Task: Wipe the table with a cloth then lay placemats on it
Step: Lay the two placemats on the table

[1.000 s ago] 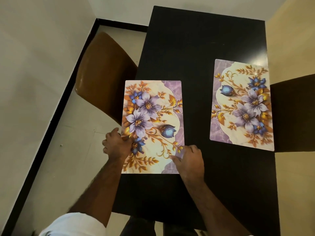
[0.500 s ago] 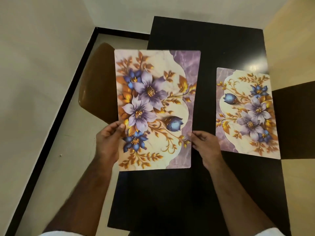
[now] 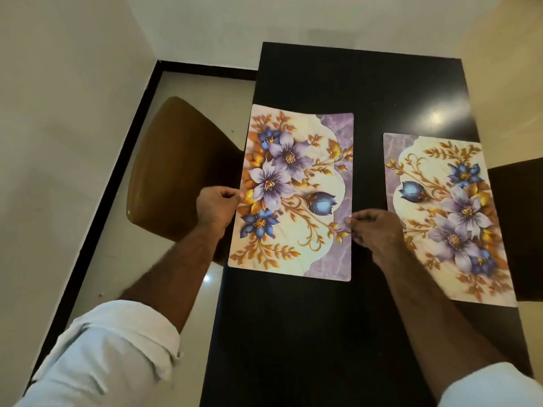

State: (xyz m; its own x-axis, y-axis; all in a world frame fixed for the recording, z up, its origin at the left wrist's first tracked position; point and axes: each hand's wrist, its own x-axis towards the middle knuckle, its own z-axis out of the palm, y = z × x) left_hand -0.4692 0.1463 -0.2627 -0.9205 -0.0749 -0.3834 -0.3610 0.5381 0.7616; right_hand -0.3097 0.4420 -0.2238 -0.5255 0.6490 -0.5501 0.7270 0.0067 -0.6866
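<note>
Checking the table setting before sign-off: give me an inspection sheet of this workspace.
Surface: black table, glossy, one light glare.
Job's things: left placemat along the table's left edge; right placemat flat near the right edge; cloth, nothing seen.
Clutter: nothing seen.
Hands: left hand pinches the left placemat's left edge; right hand pinches its right edge.
Cables: nothing seen.
Surroundings: brown chair at left, dark seat at right, pale floor.

No readable text, label, brand or number showing anywhere, left placemat (image 3: pixel 296 195) and right placemat (image 3: pixel 440 207) on the black table (image 3: pixel 352 77) carrying only printed purple and blue flowers with gold leaves
</note>
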